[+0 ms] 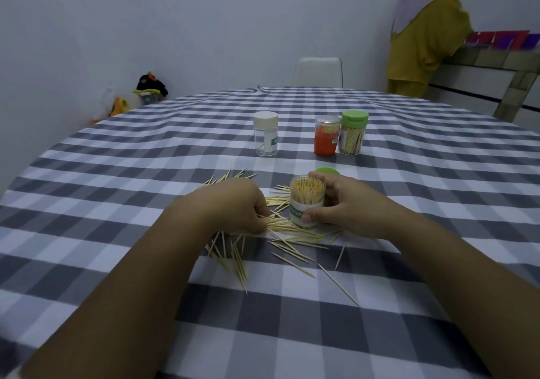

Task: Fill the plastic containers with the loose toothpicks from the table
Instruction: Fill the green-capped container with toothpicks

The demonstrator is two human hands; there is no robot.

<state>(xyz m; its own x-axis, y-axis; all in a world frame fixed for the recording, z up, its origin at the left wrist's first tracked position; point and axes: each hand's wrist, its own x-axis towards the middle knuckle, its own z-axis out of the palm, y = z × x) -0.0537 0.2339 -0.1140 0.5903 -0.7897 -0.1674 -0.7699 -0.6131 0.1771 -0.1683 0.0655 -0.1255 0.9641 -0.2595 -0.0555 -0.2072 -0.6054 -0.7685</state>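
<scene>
Right hand grip around open container, left hand pinching loose toothpicks beside it

Materials: cloth, clear plastic, pale wood.
Checked tablecloth is matt woven cloth, slightly rumpled. Open container is clear glossy plastic with a paper label; loose toothpicks are pale, matt wood. White-capped jar is clear plastic, smooth matt cap. Green lid is smooth plastic.

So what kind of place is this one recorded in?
Probably a home dining room: a table with a checked cloth, a white chair at its far side, and a tiled counter where another person stands.
</scene>
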